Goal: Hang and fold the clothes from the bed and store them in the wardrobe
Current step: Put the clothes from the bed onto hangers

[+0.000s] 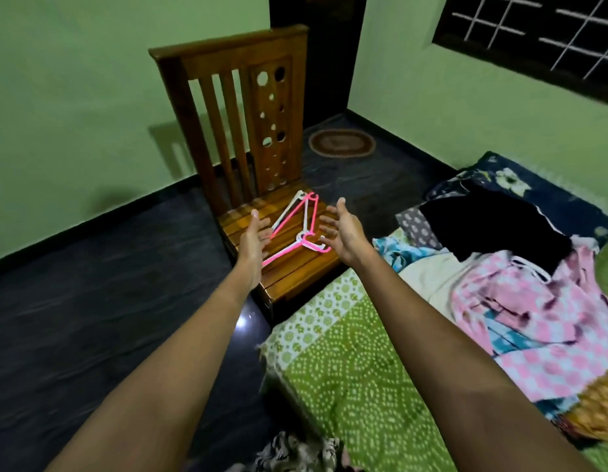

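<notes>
Left grip [253, 238], right grip [343, 233] open, empty, flanking pink-and-white plastic hangers [301, 237] on brown wooden chair [296, 277], frame centre. Likely pickup step; next: clasp one.

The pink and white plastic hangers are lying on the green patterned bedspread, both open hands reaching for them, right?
No: the head view shows the pink and white plastic hangers lying on the slatted wooden chair seat. The open left hand and right hand do reach for them.
</notes>
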Available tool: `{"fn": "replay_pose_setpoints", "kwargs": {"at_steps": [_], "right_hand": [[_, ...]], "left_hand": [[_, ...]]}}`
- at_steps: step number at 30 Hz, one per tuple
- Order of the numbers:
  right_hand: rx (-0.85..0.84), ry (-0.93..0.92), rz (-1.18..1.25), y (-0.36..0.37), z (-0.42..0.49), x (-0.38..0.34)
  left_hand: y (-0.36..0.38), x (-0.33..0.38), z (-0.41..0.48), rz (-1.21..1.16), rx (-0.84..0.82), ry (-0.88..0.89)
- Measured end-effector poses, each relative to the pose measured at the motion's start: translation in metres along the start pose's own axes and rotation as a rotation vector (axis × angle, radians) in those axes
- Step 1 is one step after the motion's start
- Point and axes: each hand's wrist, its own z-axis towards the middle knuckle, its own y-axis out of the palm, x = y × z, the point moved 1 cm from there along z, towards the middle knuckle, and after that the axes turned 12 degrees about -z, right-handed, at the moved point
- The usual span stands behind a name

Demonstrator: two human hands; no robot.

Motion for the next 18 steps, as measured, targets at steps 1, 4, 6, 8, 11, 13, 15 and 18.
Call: {"fn": "replay_pose_setpoints", "kwargs": {"at_steps": [1,4,6,8,11,13,15,18], "right_hand": [[0.017,0.011,0.005,0.001,0.013,0.0],[0.066,0.055,0.045,0.004,0.049,0.005],[0.097,0.085,0.061,0.006,0.079,0.012],[0.154,0.124,0.072,0.005,0.112,0.021],[0.251,0.205,0.115,0.002,0.158,0.04],[0.309,0.258,0.147,0.001,0.188,0.056],[0.36,0.33,0.163,0.002,0.213,0.074],[0.411,0.426,0.207,0.001,0.249,0.1]], "left_hand": [[0.001,0.0,0.017,0.001,0.004,-0.005],[0.004,-0.007,0.066,0.017,0.023,-0.023],[0.007,-0.014,0.105,0.036,0.031,-0.038],[0.008,-0.023,0.148,0.093,0.021,-0.051],[0.009,-0.04,0.206,0.207,-0.003,-0.049],[0.01,-0.052,0.244,0.362,-0.054,-0.038],[0.008,-0.067,0.278,0.526,-0.088,-0.053],[0.006,-0.09,0.318,0.689,-0.147,-0.107]]}}
